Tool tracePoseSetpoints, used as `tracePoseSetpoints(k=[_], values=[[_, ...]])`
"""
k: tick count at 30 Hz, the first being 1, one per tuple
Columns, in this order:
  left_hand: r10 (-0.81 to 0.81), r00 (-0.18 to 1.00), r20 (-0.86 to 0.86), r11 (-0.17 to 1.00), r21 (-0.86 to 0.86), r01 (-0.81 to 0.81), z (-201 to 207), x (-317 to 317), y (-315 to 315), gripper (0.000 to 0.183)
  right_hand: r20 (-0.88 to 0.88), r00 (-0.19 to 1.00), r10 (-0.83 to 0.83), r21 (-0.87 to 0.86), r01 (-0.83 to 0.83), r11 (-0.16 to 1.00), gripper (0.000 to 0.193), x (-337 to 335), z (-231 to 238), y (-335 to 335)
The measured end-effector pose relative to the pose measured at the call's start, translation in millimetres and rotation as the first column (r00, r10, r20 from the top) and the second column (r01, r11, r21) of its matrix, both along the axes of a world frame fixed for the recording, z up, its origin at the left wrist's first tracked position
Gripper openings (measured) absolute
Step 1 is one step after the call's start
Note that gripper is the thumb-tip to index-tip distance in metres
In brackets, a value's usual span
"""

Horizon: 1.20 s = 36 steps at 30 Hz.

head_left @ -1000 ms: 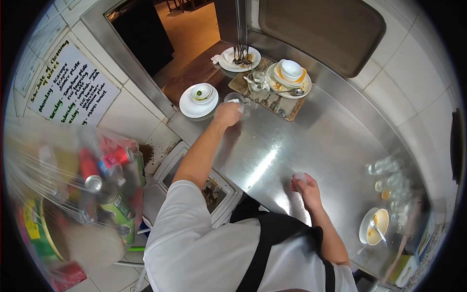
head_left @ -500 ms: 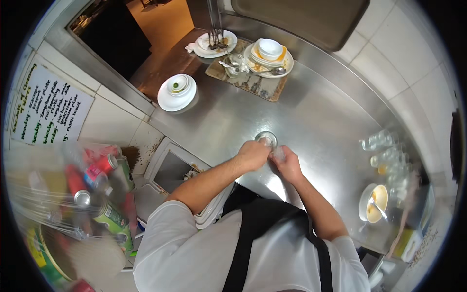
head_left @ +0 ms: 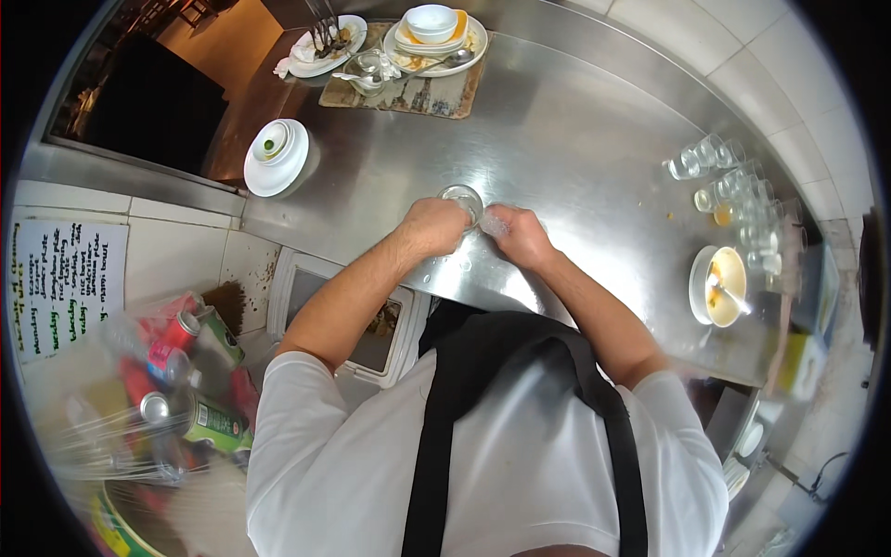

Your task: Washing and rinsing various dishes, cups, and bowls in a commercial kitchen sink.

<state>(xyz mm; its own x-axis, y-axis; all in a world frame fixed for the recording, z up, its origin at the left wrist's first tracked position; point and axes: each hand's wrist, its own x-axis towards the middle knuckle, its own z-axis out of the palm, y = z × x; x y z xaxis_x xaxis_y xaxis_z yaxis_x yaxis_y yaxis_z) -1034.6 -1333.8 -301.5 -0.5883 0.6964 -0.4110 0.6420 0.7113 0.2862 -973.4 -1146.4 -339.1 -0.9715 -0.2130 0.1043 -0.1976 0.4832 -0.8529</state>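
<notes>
My left hand (head_left: 437,227) is closed around a drinking glass (head_left: 461,194) above the steel counter (head_left: 566,176); the glass's round rim shows beyond my fingers. Just to its right, my right hand (head_left: 527,239) is closed on a crumpled, translucent whitish thing (head_left: 497,219), whose kind I cannot make out. A small gap separates this thing from the glass. Water drops spot the steel beneath my hands.
Several glasses (head_left: 733,190) stand at the right, beyond bowls (head_left: 729,288) with food remains. Stacked white dishes (head_left: 277,167) sit far left. Dirty plates (head_left: 433,58) rest on a worn board (head_left: 445,102). At lower left are a lidded bin (head_left: 408,334) and bagged cans (head_left: 213,418).
My right hand, with the whitish thing, has come away from the glass, where both hands met before. The whole view has shifted, so the counter's things appear displaced.
</notes>
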Motion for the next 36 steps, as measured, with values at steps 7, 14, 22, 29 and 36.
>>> tracePoseSetpoints(k=[7,14,22,29,36], values=[[0.109,0.955,0.274,0.987,0.084,-0.137,16,-17,-2,0.023,-0.019,1.000,-0.005,0.004,0.005,1.000,0.014,8,-1,-1],[0.248,0.691,0.679,0.761,0.305,-0.573,77,-7,-71,0.019,-0.043,0.999,-0.004,0.044,0.006,0.999,0.013,11,-3,-5],[0.571,0.732,0.372,0.820,-0.281,-0.498,57,46,-191,0.038,0.026,0.982,-0.188,0.132,0.183,0.974,0.018,32,5,28],[0.815,0.545,-0.197,0.466,0.783,-0.413,33,-158,-110,0.052,0.089,0.914,-0.396,0.130,0.384,0.914,0.019,62,10,57],[0.860,0.419,0.290,0.071,0.746,-0.663,-13,-276,-112,0.015,0.139,0.861,-0.489,0.104,0.478,0.872,0.019,79,10,77]])
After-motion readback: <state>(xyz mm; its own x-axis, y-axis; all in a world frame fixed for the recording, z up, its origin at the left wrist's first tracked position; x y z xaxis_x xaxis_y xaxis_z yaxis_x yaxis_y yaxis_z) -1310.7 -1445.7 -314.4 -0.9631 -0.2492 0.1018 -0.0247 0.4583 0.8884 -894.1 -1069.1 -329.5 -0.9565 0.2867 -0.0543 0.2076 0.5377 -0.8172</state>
